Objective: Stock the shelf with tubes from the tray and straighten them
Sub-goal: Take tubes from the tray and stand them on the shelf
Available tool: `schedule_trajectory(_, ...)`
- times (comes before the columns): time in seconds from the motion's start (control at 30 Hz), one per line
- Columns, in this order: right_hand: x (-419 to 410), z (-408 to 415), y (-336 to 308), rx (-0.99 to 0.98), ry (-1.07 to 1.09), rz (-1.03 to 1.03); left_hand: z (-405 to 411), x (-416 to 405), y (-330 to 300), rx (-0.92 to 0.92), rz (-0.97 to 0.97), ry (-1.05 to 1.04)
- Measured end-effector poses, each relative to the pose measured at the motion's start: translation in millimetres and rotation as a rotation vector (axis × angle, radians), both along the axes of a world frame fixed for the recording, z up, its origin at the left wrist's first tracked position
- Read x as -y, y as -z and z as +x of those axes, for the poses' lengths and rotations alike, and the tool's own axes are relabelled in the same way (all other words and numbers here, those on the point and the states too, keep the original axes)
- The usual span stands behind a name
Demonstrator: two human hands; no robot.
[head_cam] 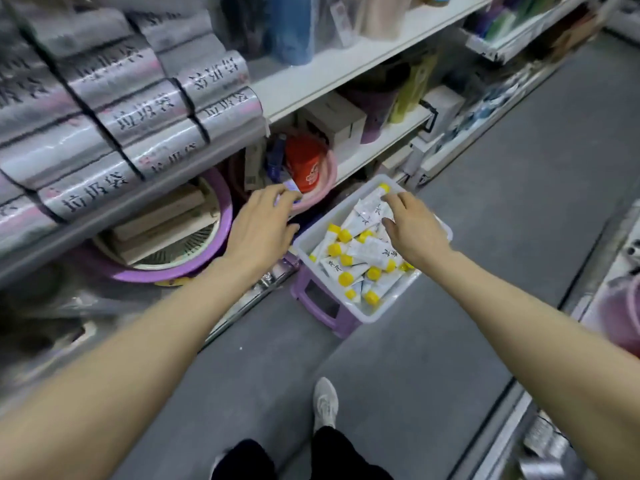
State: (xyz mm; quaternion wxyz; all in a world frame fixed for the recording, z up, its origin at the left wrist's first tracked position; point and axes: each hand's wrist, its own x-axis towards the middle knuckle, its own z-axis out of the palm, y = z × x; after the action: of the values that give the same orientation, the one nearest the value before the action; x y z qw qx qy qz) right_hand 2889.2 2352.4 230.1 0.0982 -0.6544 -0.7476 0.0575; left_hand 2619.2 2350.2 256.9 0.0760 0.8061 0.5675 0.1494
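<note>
A white plastic tray (304, 244) stands on a purple stool (320, 303) in the aisle, against the bottom shelf. Several white tubes with yellow caps (372, 251) lie jumbled in it. My right hand (412, 228) hovers over the far half of the tray with its fingers spread, fingertips touching the top tubes, none gripped. My left hand (263, 223) reaches left of the tray, its fingers stretched to the rim of a pink basin (330, 168), beside a small white-and-blue pack (292, 188). I see nothing held in it; its palm is hidden.
Stacked silver bag rolls (138, 123) fill the upper left shelf. Below them a purple basin (221, 209) holds flat boxes. A red tub (306, 164) sits in the pink basin. White shelf boards (346, 64) carry boxes and bottles. My shoe (325, 403) stands on the grey floor.
</note>
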Motion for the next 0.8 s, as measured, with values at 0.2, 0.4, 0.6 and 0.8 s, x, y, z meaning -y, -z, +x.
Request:
schedule_trajectory(0.2,-5,48,87,-0.063,0.207,-0.276,55,-38,83,-0.038,-0.193,0.101)
schedule_trajectory(0.4,-21,64,169,0.016,0.205,-0.456,84,-77,169,-0.069,-0.388,0.145)
schedule_trajectory(0.6,-54,62,236,0.009,0.229,-0.524,117,-133,247,-0.057,-0.482,0.193)
schedule_trajectory(0.8,-77,57,275,-0.065,0.2,-0.547,150,-177,298,-0.052,-0.51,0.279)
